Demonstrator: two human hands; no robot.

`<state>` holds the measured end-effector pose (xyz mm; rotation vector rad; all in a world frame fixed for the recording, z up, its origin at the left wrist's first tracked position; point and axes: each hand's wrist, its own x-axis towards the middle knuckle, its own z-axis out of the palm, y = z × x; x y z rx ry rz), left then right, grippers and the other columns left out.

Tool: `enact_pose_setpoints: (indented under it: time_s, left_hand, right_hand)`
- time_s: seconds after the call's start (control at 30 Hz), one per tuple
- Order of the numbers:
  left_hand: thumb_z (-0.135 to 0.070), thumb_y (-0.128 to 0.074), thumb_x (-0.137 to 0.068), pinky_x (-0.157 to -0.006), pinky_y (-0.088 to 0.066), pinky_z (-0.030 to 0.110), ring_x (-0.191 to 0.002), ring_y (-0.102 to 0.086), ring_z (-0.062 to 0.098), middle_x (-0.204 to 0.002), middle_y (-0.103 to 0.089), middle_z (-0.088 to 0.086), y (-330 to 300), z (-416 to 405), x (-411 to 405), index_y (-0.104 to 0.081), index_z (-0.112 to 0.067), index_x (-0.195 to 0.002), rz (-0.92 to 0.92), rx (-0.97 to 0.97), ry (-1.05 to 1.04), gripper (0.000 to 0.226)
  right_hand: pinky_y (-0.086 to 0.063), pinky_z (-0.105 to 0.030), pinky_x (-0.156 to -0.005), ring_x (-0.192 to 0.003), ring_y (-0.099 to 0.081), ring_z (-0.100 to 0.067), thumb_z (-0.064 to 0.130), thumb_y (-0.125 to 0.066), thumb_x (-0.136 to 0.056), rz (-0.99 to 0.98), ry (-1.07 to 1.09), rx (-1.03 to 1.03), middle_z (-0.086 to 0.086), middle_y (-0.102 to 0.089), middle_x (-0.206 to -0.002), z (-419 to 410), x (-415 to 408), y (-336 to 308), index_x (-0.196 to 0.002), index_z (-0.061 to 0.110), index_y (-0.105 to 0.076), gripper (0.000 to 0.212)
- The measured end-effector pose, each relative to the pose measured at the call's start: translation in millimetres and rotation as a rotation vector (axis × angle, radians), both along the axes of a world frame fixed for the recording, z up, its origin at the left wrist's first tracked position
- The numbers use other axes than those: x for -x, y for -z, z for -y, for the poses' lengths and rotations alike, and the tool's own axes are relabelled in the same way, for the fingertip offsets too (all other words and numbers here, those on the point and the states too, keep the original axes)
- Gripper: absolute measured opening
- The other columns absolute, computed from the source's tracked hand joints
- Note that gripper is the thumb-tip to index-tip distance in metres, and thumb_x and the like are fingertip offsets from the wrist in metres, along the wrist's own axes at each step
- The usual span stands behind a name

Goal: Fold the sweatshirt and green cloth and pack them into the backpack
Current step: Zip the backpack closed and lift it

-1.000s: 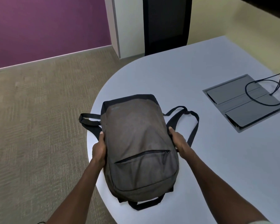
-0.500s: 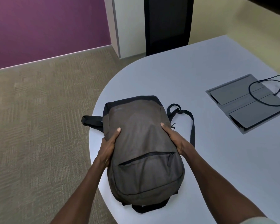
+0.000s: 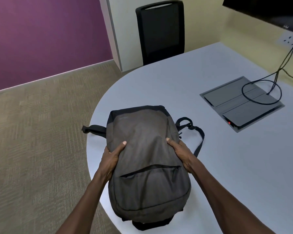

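A grey-brown backpack [image 3: 142, 132] with black trim lies flat on the pale table [image 3: 184, 85], front pocket up and zipped, full and rounded. Its black straps stick out to the left and right. My left hand [image 3: 112, 156] grips the bag's left side, thumb pressed on top. My right hand [image 3: 180, 152] grips the right side the same way. No sweatshirt or green cloth shows anywhere; the bag's inside is hidden.
A grey cable hatch [image 3: 240, 103] is set into the table to the right, with black cables [image 3: 260, 92] looping onto it. A black chair [image 3: 160, 31] stands at the far edge. The rounded table edge [image 3: 91, 125] drops to carpet on the left.
Both hands slid from the backpack's flanks to grip it with thumbs on top. The bag shifted slightly, and its right strap bunched closer to the body.
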<state>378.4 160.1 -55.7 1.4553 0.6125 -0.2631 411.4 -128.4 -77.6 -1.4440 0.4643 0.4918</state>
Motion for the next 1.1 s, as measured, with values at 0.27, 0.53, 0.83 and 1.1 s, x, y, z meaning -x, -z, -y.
enact_pose_setpoints:
  time_s: [0.27,0.53,0.83,1.1]
  left_hand:
    - [-0.063,-0.086,-0.059,-0.099,-0.053,0.043,-0.108,-0.068,0.019,-0.127,-0.066,-0.004,-53.0,77.5,45.1,-0.049,-0.025,-0.141,0.092,-0.026,0.04,0.098]
    - [-0.054,-0.083,-0.07,-0.095,-0.055,0.04,-0.103,-0.071,0.017,-0.118,-0.072,-0.005,-97.4,172.2,72.9,-0.057,-0.024,-0.134,0.157,0.014,0.133,0.076]
    - [-0.051,-0.079,-0.075,-0.08,-0.057,0.032,-0.1,-0.072,0.019,-0.116,-0.072,0.001,-117.2,241.2,58.9,-0.057,-0.019,-0.133,0.173,0.028,0.316,0.07]
    - [-0.053,-0.079,-0.074,-0.084,-0.056,0.035,-0.101,-0.07,0.021,-0.117,-0.07,0.002,-126.2,276.6,46.1,-0.055,-0.017,-0.134,0.186,-0.008,0.454,0.074]
  right_hand:
    - [-0.052,-0.041,-0.1,-0.108,-0.067,-0.015,0.072,-0.073,-0.067,0.137,0.047,0.042,0.007,-0.068,-0.121,74.8,60.2,-44.7,-0.135,0.029,-0.056,0.083]
    - [-0.053,-0.04,-0.099,-0.106,-0.068,-0.013,0.071,-0.072,-0.069,0.233,0.167,0.041,0.009,-0.071,-0.117,163.4,117.6,-82.1,-0.128,0.03,-0.061,0.073]
    - [-0.052,-0.038,-0.099,-0.11,-0.064,-0.012,0.083,-0.067,-0.063,0.247,0.332,0.115,0.009,-0.065,-0.124,223.4,150.8,-92.1,-0.137,0.028,-0.052,0.094]
    - [-0.053,-0.038,-0.098,-0.109,-0.065,-0.012,0.085,-0.068,-0.058,0.221,0.479,0.113,0.01,-0.066,-0.123,248.3,174.9,-91.3,-0.136,0.03,-0.052,0.097]
